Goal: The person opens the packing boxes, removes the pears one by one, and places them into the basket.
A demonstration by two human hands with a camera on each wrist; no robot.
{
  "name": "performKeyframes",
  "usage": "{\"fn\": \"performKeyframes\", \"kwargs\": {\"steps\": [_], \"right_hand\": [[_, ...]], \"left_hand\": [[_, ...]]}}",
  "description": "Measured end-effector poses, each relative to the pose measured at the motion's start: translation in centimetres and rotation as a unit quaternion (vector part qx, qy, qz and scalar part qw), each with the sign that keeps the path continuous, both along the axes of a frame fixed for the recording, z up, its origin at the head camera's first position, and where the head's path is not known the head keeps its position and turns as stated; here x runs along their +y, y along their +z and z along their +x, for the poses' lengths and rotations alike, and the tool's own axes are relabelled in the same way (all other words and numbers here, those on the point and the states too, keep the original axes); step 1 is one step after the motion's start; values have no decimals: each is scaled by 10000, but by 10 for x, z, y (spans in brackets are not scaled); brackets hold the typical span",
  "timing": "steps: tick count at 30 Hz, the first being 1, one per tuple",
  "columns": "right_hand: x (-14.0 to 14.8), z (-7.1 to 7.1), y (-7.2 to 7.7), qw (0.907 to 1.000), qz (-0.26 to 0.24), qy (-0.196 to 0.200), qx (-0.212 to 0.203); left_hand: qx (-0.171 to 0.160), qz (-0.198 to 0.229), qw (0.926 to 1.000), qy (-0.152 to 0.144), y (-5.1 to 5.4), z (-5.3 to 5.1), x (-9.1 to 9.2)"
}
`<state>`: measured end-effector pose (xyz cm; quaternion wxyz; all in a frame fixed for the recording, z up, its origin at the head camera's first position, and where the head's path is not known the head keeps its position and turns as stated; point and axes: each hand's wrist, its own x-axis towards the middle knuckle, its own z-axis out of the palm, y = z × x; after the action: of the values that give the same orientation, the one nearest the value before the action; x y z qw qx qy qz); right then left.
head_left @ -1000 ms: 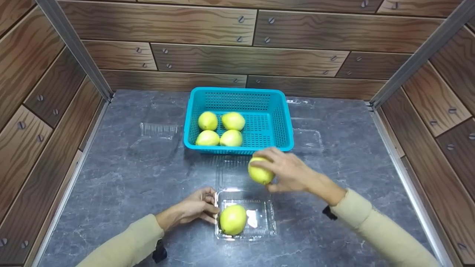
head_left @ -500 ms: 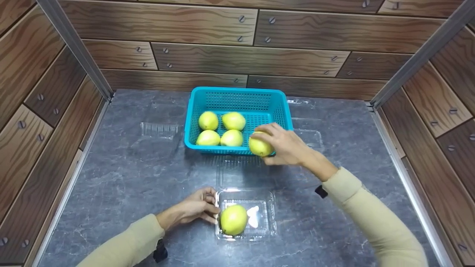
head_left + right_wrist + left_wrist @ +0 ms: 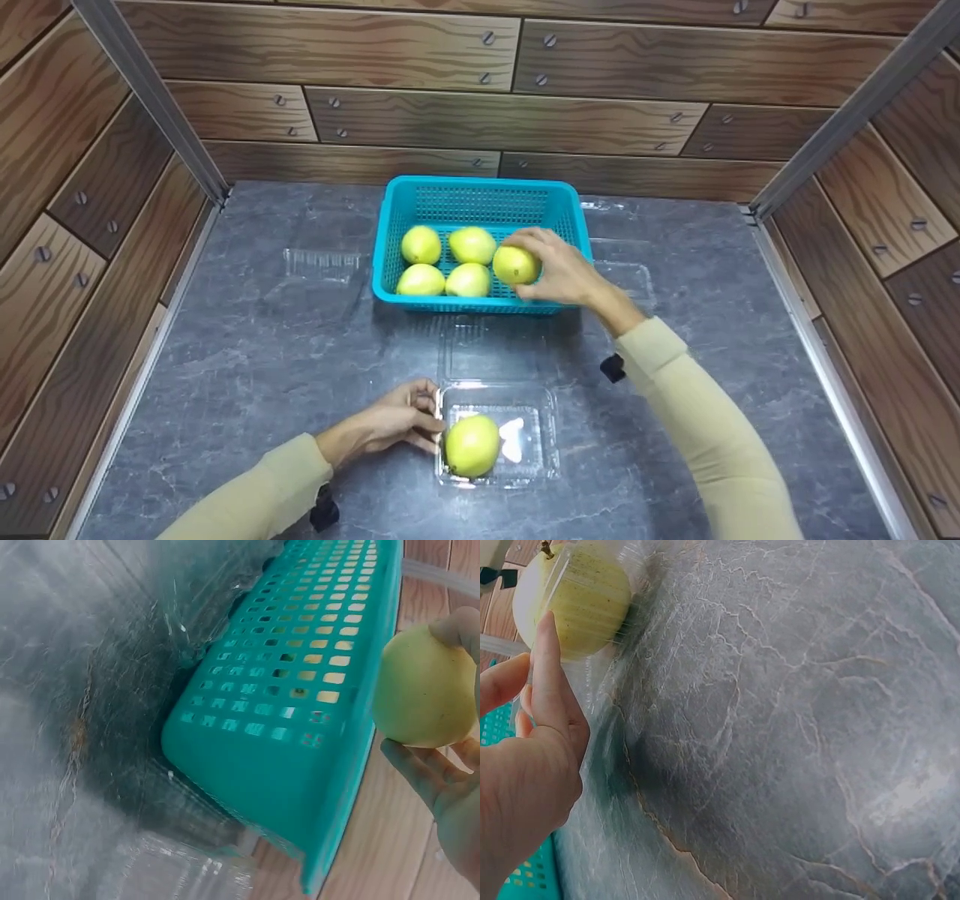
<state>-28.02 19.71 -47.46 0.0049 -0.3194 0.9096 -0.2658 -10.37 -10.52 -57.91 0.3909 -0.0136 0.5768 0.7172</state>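
Observation:
My right hand [image 3: 564,271] grips a yellow-green pear [image 3: 514,266] over the right part of the teal basket [image 3: 480,298]. In the right wrist view that pear [image 3: 421,694] sits between thumb and fingers, above the basket's rim. Several other pears [image 3: 467,280] lie in the basket's left half. Nearer the front, my left hand [image 3: 394,417] pinches the left edge of a clear plastic clamshell box [image 3: 544,431], its lid folded back. One pear [image 3: 472,445] rests in the box's left side. The left wrist view shows this stemmed pear [image 3: 577,604] behind the fingertips.
Further clear plastic boxes lie on the grey marbled table [image 3: 285,375]: one box [image 3: 321,264] left of the basket, another box [image 3: 626,281] to its right. Wood-patterned walls [image 3: 420,120] with metal corner posts enclose the table on three sides.
My right hand has carried its pear away from the clamshell box, over the basket's front rim and into the basket's right part. The left hand has stayed at the box.

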Motion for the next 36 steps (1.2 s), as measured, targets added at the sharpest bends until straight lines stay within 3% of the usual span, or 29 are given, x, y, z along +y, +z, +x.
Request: {"fn": "performKeyframes", "kwargs": {"steps": [13,27,36], "right_hand": [[-12,-24,-30,9960,592,-334,-580],[-11,-38,-45,9855,223,-653,-1551],[-9,-40,-50,9854,401,-573,-1552]], "left_hand": [[16,22,10000,-62,1,0,-1],[48,72,9999,-76,0,-1,-1],[54,15,10000,-78,-1,-1,0]]}}
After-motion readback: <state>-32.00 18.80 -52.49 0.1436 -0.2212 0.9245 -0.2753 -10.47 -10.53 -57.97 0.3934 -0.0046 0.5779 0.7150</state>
